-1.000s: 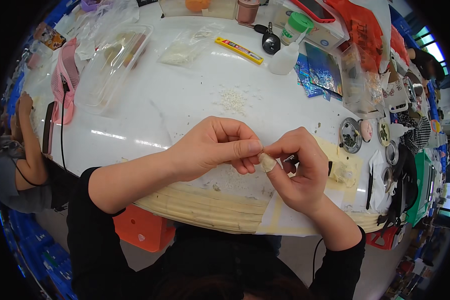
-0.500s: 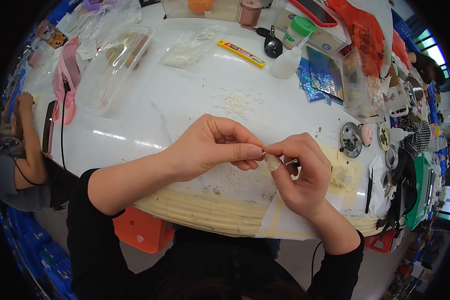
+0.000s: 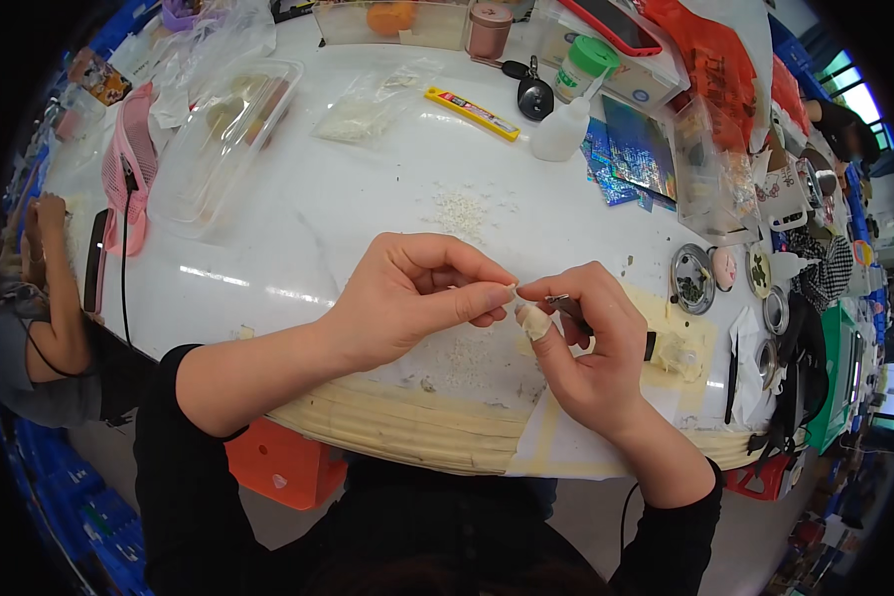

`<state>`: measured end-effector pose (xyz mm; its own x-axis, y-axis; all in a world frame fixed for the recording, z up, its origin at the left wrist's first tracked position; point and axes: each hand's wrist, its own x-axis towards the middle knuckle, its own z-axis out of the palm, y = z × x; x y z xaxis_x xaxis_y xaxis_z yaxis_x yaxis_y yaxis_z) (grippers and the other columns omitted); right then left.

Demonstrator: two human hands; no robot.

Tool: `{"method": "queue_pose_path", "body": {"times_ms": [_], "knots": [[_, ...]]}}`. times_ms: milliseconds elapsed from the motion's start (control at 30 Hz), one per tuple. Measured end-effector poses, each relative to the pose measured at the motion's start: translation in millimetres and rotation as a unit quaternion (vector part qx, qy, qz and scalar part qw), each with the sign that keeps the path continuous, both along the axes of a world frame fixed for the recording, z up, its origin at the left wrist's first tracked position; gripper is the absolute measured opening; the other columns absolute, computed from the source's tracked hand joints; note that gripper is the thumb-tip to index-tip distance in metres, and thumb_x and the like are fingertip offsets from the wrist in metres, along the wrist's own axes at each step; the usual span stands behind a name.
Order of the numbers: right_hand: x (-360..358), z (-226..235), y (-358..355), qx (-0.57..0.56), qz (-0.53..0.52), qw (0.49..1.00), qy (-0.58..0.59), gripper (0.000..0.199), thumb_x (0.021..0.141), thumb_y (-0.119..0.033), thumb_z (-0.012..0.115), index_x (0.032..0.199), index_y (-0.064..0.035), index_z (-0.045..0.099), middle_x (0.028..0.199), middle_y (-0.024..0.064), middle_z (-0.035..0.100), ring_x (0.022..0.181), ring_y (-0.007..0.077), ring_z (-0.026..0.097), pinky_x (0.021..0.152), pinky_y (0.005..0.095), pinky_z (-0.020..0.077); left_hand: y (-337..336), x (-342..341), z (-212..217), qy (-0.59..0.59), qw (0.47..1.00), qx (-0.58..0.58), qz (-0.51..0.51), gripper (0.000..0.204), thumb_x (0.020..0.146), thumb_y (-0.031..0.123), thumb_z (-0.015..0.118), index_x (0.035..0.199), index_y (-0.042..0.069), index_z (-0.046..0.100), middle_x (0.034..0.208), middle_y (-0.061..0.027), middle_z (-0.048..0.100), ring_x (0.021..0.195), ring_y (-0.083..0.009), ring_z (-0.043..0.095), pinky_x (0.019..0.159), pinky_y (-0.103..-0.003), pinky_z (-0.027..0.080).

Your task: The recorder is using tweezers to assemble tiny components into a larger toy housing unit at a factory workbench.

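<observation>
We pinch a tiny white piece between thumb and forefinger of our left hand, above the table edge. Our right hand, its grip closed on thin tweezers, should meet it slowly and steadily. The tweezer tips hide behind fingers; the piece's shape is unclear.

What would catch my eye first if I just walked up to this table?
Two hands meeting at the table's near edge: the left hand pinches a tiny white piece against the right hand, which holds a slim metal tool. Farther back lie a yellow utility knife and a green-capped squeeze bottle.
</observation>
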<state>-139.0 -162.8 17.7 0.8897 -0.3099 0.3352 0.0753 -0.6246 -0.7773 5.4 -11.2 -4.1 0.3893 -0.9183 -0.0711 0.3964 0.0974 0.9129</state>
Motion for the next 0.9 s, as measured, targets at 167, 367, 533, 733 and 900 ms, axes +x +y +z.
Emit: {"method": "queue_pose_path", "body": {"times_ms": [167,367,533,733,900], "knots": [[0.3,-0.9,2.6,0.048,-0.003,0.999,-0.004,0.013,0.081,-0.001,0.069,0.093,-0.0054,0.068,0.078,0.0016,0.059,0.055,0.0068,0.044,0.047,0.0214,0.0334,0.4,-3.3,0.2,-0.064,0.998,-0.012,0.011,0.011,0.089,-0.004,0.063,0.1,-0.003,0.066,0.094,-0.0101,0.068,0.085,-0.0142,0.067,0.076,-0.026,0.057],[-0.2,-2.6,3.4,0.076,0.002,0.997,-0.006,0.011,0.082,-0.002,0.069,0.092,-0.0051,0.068,0.077,0.0012,0.059,0.054,0.0054,0.042,0.047,0.0208,0.032,0.5,-5.0,-3.0,-0.162,0.984,-0.061,0.035,0.013,0.087,-0.006,0.065,0.1,-0.003,0.069,0.093,-0.0106,0.067,0.084,-0.0144,0.067,0.072,-0.024,0.055],[-2.1,-0.7,2.8,0.119,0.007,0.993,0.007,0.009,0.083,-0.003,0.069,0.092,-0.0046,0.068,0.076,0.0005,0.059,0.053,0.0037,0.04,0.047,0.0201,0.0301,0.6,-5.1,-3.0,-0.281,0.955,-0.071,0.057,0.018,0.084,-0.006,0.067,0.101,-0.001,0.07,0.091,-0.0093,0.067,0.079,-0.0124,0.065,0.066,-0.023,0.052],[-3.8,2.3,1.3,0.104,0.02,0.994,0.023,0.011,0.086,-0.007,0.066,0.097,-0.0046,0.065,0.078,0.0022,0.06,0.056,0.0075,0.044,0.05,0.0222,0.034,0.0,-4.1,0.3,-0.379,0.918,-0.084,0.082,0.019,0.08,-0.006,0.069,0.098,0.0,0.071,0.086,-0.0083,0.069,0.074,-0.0117,0.064,0.064,-0.024,0.051],[0.5,-3.6,-5.1,-0.014,0.032,0.999,-0.008,0.013,0.091,-0.011,0.059,0.102,-0.0038,0.06,0.079,0.0086,0.059,0.063,0.0211,0.056,0.056,0.0305,0.0433,0.2,-4.1,3.6,-0.394,0.909,-0.082,0.107,0.018,0.079,-0.007,0.069,0.095,0.001,0.071,0.084,-0.0078,0.069,0.072,-0.0118,0.064,0.064,-0.023,0.051]]}}
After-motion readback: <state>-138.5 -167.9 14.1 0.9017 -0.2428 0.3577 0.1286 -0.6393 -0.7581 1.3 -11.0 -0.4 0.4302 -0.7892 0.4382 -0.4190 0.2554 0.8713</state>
